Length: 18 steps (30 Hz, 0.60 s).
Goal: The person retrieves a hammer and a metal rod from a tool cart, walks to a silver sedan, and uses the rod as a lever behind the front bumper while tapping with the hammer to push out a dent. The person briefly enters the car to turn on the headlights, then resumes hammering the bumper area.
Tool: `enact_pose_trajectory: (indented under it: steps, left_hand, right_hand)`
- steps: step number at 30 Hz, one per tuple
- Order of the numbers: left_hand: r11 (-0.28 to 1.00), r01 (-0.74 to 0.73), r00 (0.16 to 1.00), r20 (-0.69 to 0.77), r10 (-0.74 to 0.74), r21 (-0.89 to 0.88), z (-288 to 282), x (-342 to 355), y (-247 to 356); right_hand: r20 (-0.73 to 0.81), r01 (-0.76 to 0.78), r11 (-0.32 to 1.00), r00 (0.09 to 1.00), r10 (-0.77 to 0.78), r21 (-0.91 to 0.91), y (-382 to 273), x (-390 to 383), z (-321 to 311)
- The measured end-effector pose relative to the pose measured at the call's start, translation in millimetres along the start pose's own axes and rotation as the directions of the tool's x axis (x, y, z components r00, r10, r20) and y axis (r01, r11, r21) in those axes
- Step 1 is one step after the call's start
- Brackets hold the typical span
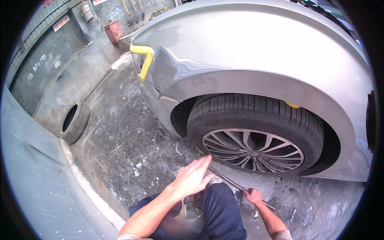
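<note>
The head view, our only one, looks down over our dark trousers (223, 208) at a metal bar (229, 180), which lies slantwise in the lower middle of the frame, just below the wheel (253, 153) of a silver car (240, 42). Our right hand (253, 196), lower right of centre, has its grip wrapped around the bar toward the lower end, with a short length sticking out beyond the fist. Our left hand (192, 176), near the centre of the lower half, is released: the fingers are stretched out and the palm is empty, just beside the bar's upper end. We cannot tell whether the thumb touches it, nor whether that end is fitted to anything. We judge the step in hand to be handling the bar one-handed beside the wheel, with the left hand free. A next move of the bar would call for a firm right grip and for the left hand either to close around the upper end or to stay clear of it. Yellow tape (148, 60) edges an opening on the car's front at upper centre-left, and a loose tyre (81, 125) stands against the wall's foot at the left of the frame.
</note>
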<state>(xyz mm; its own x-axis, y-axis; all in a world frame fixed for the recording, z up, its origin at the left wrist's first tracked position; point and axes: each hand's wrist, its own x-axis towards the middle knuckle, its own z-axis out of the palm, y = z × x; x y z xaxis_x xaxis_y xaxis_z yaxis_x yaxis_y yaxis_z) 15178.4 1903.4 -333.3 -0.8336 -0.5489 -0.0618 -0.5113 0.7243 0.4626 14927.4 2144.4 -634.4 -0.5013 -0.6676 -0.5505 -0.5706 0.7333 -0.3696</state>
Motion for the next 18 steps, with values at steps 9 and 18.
enact_pose_trajectory:
  steps: [9,18]
  left_hand:
    - [0.995,-0.018,0.936,-0.352,-0.019,-0.103,-6.9,31.7,-4.8]
    - [0.999,-0.032,0.978,-0.207,0.028,-0.015,3.8,33.0,0.3]
  right_hand:
    - [-0.031,0.405,0.902,0.91,-0.414,-0.15,-145.3,-98.0,-40.2]
    - [-0.042,0.352,0.871,0.921,-0.388,-0.342,-145.6,-98.5,3.4]
